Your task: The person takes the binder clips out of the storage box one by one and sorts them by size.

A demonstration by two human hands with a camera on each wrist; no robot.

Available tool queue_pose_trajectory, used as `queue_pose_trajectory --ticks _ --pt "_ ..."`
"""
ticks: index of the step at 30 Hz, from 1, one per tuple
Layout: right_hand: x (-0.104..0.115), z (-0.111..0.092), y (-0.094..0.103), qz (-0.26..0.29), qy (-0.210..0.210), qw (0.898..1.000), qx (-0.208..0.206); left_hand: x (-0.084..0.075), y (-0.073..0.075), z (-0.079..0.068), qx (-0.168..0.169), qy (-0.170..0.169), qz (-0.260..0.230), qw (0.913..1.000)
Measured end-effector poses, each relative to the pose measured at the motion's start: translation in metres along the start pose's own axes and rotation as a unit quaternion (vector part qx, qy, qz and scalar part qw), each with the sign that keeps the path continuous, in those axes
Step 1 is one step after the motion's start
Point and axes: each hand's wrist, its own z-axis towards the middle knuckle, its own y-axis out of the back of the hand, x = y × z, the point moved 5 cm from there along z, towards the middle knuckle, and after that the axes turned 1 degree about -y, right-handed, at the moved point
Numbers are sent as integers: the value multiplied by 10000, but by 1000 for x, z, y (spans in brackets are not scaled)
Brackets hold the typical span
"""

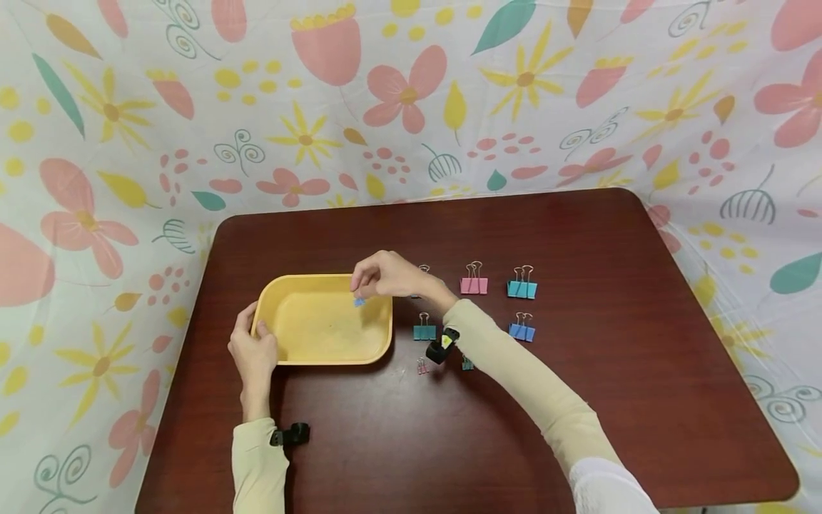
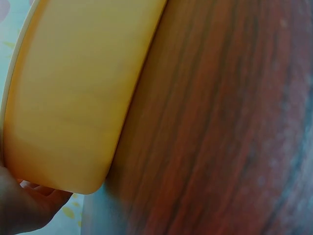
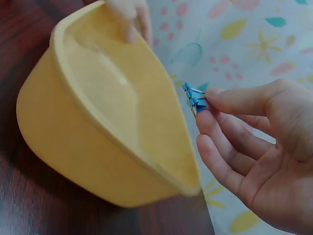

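Observation:
A small blue binder clip (image 3: 195, 99) is pinched between the thumb and fingertips of my right hand (image 3: 254, 132). In the head view that hand (image 1: 384, 275) is over the right end of a yellow plastic bin (image 1: 326, 355), and the clip (image 1: 359, 302) shows below its fingers. My left hand (image 1: 253, 350) grips the bin's left end, thumb over the rim and fingers outside. Part of that hand (image 2: 29, 205) also appears against the bin's wall (image 2: 73, 98) in the left wrist view. The visible part of the bin's floor is bare.
Right of the bin, binder clips stand in rough rows: pink (image 1: 474, 285), light blue (image 1: 522, 289), dark teal (image 1: 424, 333), blue (image 1: 521, 332), small pink (image 1: 422, 366) and small teal (image 1: 467, 363). My right forearm partly covers another. A patterned cloth (image 1: 411, 157) hangs behind the brown table (image 1: 385, 457).

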Motion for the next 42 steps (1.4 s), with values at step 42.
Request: queue_pose_trajectory --ticks 42 --pt "-80 -205 96 248 -1469 9752 -1635 -2 1 -4 154 299 42 9994"
